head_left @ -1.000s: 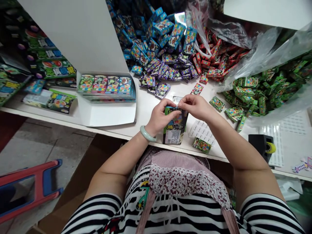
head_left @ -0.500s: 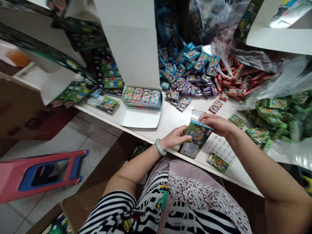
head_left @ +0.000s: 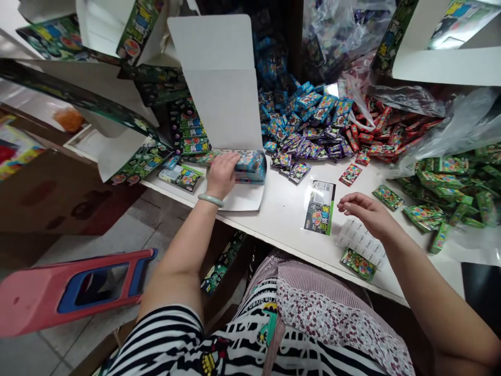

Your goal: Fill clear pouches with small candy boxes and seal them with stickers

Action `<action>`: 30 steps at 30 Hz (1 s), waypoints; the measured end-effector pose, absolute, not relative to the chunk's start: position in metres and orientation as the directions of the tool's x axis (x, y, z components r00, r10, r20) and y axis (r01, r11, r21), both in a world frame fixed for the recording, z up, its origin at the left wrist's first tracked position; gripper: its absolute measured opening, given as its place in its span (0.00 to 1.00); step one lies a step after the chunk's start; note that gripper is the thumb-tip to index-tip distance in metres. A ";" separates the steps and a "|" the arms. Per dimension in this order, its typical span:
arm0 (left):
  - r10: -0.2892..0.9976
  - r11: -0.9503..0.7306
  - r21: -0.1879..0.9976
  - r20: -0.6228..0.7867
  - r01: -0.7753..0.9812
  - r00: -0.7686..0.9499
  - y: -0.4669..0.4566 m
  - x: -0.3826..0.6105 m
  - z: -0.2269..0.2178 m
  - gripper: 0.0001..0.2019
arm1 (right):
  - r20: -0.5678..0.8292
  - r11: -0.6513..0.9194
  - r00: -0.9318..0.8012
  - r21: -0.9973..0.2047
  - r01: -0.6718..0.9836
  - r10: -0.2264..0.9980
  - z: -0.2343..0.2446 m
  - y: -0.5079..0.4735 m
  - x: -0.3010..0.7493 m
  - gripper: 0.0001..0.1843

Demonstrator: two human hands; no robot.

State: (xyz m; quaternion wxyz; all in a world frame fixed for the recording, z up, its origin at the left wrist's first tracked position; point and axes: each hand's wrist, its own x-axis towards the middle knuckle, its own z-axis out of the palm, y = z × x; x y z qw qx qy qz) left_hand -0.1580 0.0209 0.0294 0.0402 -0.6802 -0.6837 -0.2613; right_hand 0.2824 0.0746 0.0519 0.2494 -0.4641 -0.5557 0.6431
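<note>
My left hand (head_left: 222,174), with a pale green bangle on its wrist, rests on the rows of small colourful packets in an open white display box (head_left: 238,167) whose tall lid stands upright behind. Its fingers curl over the packets. My right hand (head_left: 362,210) hovers just above the white table (head_left: 282,219) with loose fingers and nothing in it. Between my hands a green and black carton (head_left: 321,206) lies flat on the table. A sheet of small white labels (head_left: 358,241) lies under my right wrist.
Heaps of small packets fill the back of the table: blue and purple (head_left: 305,130), red (head_left: 387,138), green (head_left: 454,193) spilling from clear plastic bags. Open cartons (head_left: 129,151) stand at the left. One green packet (head_left: 359,263) lies near the front edge. A red and blue stool (head_left: 74,290) stands on the floor.
The carton that both hands held now lies flat on the table. My left hand has moved left onto the packets in the display box. My right hand has let go.
</note>
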 end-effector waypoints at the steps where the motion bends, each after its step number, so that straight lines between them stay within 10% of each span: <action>1: 0.938 -0.042 0.296 0.340 0.954 -0.064 0.021 -0.158 0.023 0.22 | -0.322 -0.253 -0.442 -0.945 0.208 0.837 0.050 0.073 0.285 0.20; 6: 0.959 -0.008 0.312 0.270 0.950 -0.081 0.011 -0.124 0.014 0.32 | -0.260 -0.059 -0.461 -0.912 0.406 0.849 0.045 0.086 0.286 0.15; 9: 0.942 -0.083 0.414 0.330 0.907 -0.065 0.011 -0.065 0.004 0.28 | -0.197 0.259 -0.505 -0.673 0.693 0.840 0.037 0.106 0.261 0.14; 16: 0.970 -0.124 0.367 -0.149 0.922 0.190 0.015 0.075 -0.024 0.43 | -0.350 0.551 -0.556 -0.124 0.825 0.754 0.008 0.150 0.194 0.51; 30: 0.962 -0.054 0.416 -0.222 0.908 0.159 0.019 0.073 -0.030 0.45 | -0.327 0.529 -0.564 -0.195 0.826 0.759 0.001 0.195 0.194 0.41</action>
